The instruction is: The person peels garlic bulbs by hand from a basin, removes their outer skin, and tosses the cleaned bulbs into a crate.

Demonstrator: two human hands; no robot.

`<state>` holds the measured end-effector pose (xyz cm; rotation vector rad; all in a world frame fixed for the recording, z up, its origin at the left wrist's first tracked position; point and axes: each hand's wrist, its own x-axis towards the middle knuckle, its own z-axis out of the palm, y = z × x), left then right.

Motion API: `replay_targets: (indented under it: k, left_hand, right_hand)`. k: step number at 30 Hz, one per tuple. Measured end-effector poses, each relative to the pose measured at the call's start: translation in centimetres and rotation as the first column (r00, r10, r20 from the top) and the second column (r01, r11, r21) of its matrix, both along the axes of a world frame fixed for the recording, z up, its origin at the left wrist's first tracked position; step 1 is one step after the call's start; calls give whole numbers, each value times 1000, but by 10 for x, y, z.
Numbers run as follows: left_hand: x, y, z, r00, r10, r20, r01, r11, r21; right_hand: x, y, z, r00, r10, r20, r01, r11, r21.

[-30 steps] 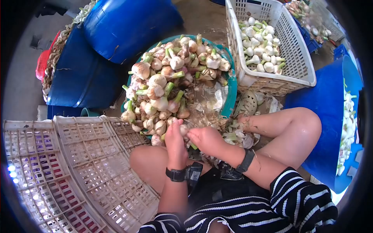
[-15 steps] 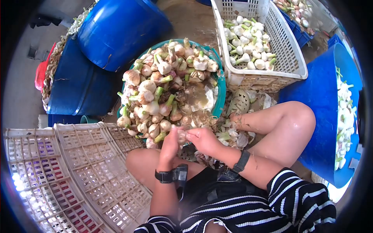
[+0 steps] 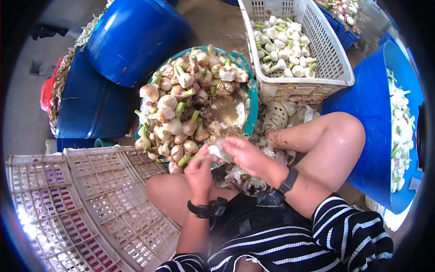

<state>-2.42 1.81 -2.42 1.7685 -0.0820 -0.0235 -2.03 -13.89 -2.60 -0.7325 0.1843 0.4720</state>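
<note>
Between my two hands, just over the near edge of the green tub (image 3: 254, 102), is a white garlic bulb (image 3: 219, 151) with its green stem toward the left. My left hand (image 3: 199, 170) has its fingers closed round the stem side. The fingers of my right hand (image 3: 244, 155) pinch the bulb's other side, where thin skin shows, slightly blurred. Unpeeled garlic bulbs (image 3: 166, 101) with brownish skins and cut green stems fill the left and back of the tub. Loose skins and dirt lie in its right part.
A white crate (image 3: 308, 81) of clean bulbs stands at the back right. Blue barrels (image 3: 136, 41) are at the back left, and a blue barrel (image 3: 362, 113) of peeled garlic is at right. White plastic baskets (image 3: 108, 195) stand at left. Skins (image 3: 242, 178) lie between my legs.
The bulb between my hands now shows bare white, with its stem toward the left. My right hand has moved up slightly and my left hand has turned. The whole view has shifted a little.
</note>
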Motion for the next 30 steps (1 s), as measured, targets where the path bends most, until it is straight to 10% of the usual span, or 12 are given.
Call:
replay_targets:
  k: [1, 3, 7, 10, 12, 14, 16, 17, 20, 24, 27, 30]
  left_hand:
    - [2, 1, -2, 878, 104, -468, -377, 753, -540]
    - [7, 18, -11, 714, -53, -698, -621, 413, -666]
    - [1, 28, -3, 661, -174, -730, -652, 349, -673]
    - [1, 30, -3, 705, -209, -678, -578, 384, -720]
    - [5, 18, 6, 668, 21, -744, -647, 510, -567]
    - [4, -9, 23, 715, 147, -684, -552, 719, -422]
    - [4, -17, 25, 831, 202, -518, -355, 910, -214]
    - [8, -17, 26, 830, 208, -518, -360, 909, -212]
    - [57, -8, 38, 900, 358, 250, -418, 871, 259]
    - [134, 31, 34, 718, 2, 696, -639, 400, 658]
    - [155, 35, 31, 939, -44, 341, -274, 505, 819]
    - [126, 26, 44, 954, 234, 189, -269, 945, 186]
  right_hand:
    - [-5, -3, 7, 1000, 7, 8, -7, 1000, 2]
    - [-21, -19, 26, 794, 219, 568, 106, 868, -484]
    - [-13, -78, 43, 864, -349, 363, 398, 915, -70]
    - [-5, -95, 32, 874, -104, 474, 339, 831, -442]
    - [-8, -74, 41, 725, 685, -68, 25, -126, -992]
    - [-20, -38, 10, 839, 435, 328, 270, 190, -944]
    - [-9, -19, -4, 984, 179, -4, -164, 892, -420]
    - [-1, -18, -7, 925, 235, -297, -228, 972, 58]
    - [8, -60, 8, 935, 191, 300, -344, 698, 628]
    - [7, -83, 34, 916, 30, 401, -266, 793, 548]
    - [3, -57, -2, 994, 94, 63, -78, 974, -213]
    - [10, -25, 12, 896, 111, 430, 228, 717, -659]
